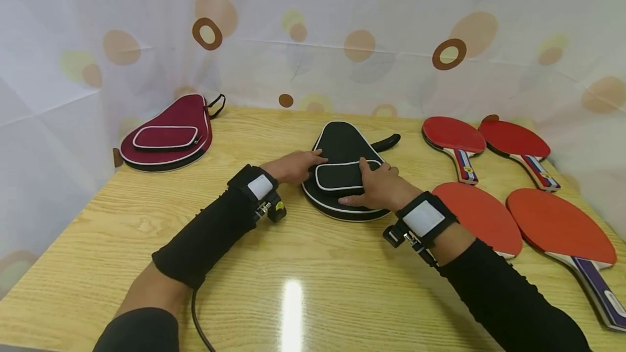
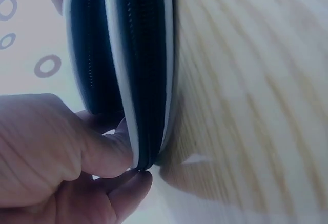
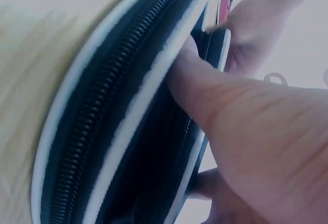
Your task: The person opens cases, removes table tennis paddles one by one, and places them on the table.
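Observation:
A black table tennis paddle case [image 1: 342, 142] with white piping lies on the table, its zipped front pocket [image 1: 339, 176] facing up. My left hand [image 1: 292, 167] is at the case's left side; in the left wrist view its thumb [image 2: 110, 155] and a finger pinch the zipped edge. My right hand [image 1: 383, 184] grips the case around the pocket's right end. In the right wrist view, its thumb [image 3: 192, 80] presses in between the pocket and the case's body, with a finger on the pocket's outer side. A black curved piece [image 1: 386, 142] sticks out behind the case.
A maroon paddle case [image 1: 183, 110] with a black wrist loop lies at the back left. On the right lie several red-faced paddles, among them one with a striped handle [image 1: 464, 166] and one with a purple handle [image 1: 599, 289]. A patterned curtain [image 1: 318, 10] borders the table's back.

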Tool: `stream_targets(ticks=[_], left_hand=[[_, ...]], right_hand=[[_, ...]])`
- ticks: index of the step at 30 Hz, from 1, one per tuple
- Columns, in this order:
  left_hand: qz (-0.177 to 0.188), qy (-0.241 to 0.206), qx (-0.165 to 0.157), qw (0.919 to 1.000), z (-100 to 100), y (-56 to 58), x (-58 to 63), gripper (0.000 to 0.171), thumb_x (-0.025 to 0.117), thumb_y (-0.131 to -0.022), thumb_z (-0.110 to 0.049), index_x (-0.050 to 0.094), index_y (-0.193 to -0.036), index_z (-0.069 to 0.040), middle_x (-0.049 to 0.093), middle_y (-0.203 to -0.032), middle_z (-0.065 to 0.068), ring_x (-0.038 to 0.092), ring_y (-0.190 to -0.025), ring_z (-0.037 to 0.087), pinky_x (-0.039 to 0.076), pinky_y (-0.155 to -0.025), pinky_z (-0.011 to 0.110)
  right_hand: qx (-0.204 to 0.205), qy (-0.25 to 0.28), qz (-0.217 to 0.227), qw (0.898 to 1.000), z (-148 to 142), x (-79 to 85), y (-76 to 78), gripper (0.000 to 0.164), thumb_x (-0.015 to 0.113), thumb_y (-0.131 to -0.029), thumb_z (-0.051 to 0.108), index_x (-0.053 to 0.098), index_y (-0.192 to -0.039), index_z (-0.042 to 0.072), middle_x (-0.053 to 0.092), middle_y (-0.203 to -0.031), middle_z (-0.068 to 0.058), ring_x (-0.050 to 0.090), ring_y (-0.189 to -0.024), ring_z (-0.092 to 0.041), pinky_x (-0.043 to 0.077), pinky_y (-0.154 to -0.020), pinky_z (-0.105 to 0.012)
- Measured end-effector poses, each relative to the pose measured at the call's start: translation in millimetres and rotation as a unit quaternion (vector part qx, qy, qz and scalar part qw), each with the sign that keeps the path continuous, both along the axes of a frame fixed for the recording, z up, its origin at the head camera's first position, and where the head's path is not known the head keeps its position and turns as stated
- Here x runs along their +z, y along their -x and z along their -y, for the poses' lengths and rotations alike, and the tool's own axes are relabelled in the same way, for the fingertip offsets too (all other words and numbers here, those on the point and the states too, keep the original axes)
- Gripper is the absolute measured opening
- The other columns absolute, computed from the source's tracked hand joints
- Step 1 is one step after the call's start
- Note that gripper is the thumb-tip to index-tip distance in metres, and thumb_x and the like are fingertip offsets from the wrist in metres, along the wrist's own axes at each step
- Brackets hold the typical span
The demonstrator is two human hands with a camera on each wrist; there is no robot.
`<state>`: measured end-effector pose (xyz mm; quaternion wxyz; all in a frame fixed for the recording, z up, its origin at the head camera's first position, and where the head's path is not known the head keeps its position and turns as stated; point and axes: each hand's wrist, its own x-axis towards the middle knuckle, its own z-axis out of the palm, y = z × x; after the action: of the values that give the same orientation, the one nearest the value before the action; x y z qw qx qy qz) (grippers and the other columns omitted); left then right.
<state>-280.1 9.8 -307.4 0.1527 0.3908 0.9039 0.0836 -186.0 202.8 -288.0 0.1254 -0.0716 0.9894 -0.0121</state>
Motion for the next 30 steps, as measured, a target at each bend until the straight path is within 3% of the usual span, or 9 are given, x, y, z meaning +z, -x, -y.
stream_targets(ticks=[9, 26, 30], left_hand=[[0.009, -0.003, 0.000, 1.0000, 5.9, 9.7, -0.6, 0.057, 0.040, -0.092, 0.010, 0.038, -0.145, -0.009, 0.020, -0.156, 0.011, 0.026, -0.140, 0.031, 0.034, -0.095, 0.031], [0.018, -0.010, 0.008, 0.9998, 7.2, 11.5, -0.6, 0.058, 0.040, -0.092, 0.010, 0.037, -0.146, -0.010, 0.020, -0.156, 0.009, 0.026, -0.139, 0.031, 0.033, -0.092, 0.031], [0.012, -0.017, 0.005, 0.9998, 7.4, 11.3, -2.6, 0.057, 0.040, -0.092, 0.011, 0.039, -0.145, -0.008, 0.021, -0.156, 0.011, 0.026, -0.140, 0.031, 0.034, -0.100, 0.031]], right_hand=[[0.009, -0.008, -0.016, 1.000, 9.7, 0.3, -7.4, 0.101, 0.054, -0.088, 0.060, 0.014, -0.146, -0.013, 0.040, -0.122, -0.050, 0.044, -0.113, -0.060, 0.045, -0.088, -0.058], [0.023, -0.005, -0.027, 0.999, 9.6, 1.2, -9.2, 0.099, 0.054, -0.089, 0.058, 0.016, -0.145, -0.014, 0.042, -0.119, -0.051, 0.046, -0.110, -0.061, 0.043, -0.090, -0.059], [0.020, -0.003, -0.023, 1.000, 9.2, 1.9, -9.6, 0.098, 0.054, -0.089, 0.058, 0.016, -0.145, -0.013, 0.042, -0.121, -0.050, 0.045, -0.112, -0.060, 0.043, -0.091, -0.059]])
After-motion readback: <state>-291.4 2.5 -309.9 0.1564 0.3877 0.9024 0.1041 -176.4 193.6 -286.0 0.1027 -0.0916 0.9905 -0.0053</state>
